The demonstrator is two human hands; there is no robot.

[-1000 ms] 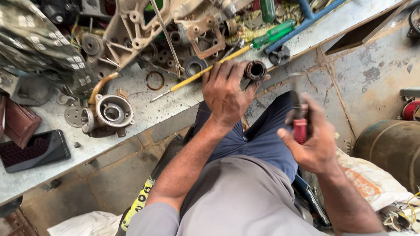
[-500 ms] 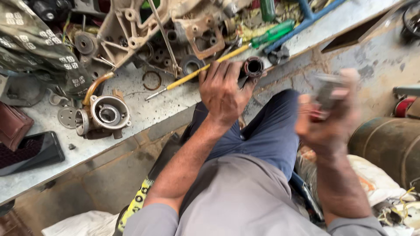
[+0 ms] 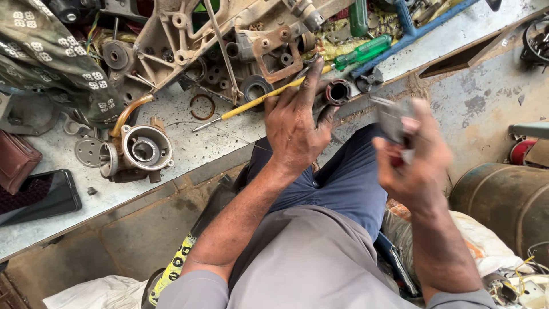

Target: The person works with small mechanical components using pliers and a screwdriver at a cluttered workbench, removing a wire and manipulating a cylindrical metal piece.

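- Head view: grey workbench (image 3: 189,154) strewn with engine parts, above a stained concrete floor (image 3: 486,91).
- Left hand (image 3: 294,123), fingers spread, rests on the bench edge, touching a dark cylindrical bushing (image 3: 337,91).
- Right hand (image 3: 417,157), closed around a blurred grey tool (image 3: 392,117), is raised over the lap.

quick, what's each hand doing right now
Left hand: open, fingers spread flat on the bench beside a small dark ring part.
Right hand: closed on a blurred grey tool.

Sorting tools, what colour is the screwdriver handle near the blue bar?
Translucent green screwdriver handle, clearest in the head view.
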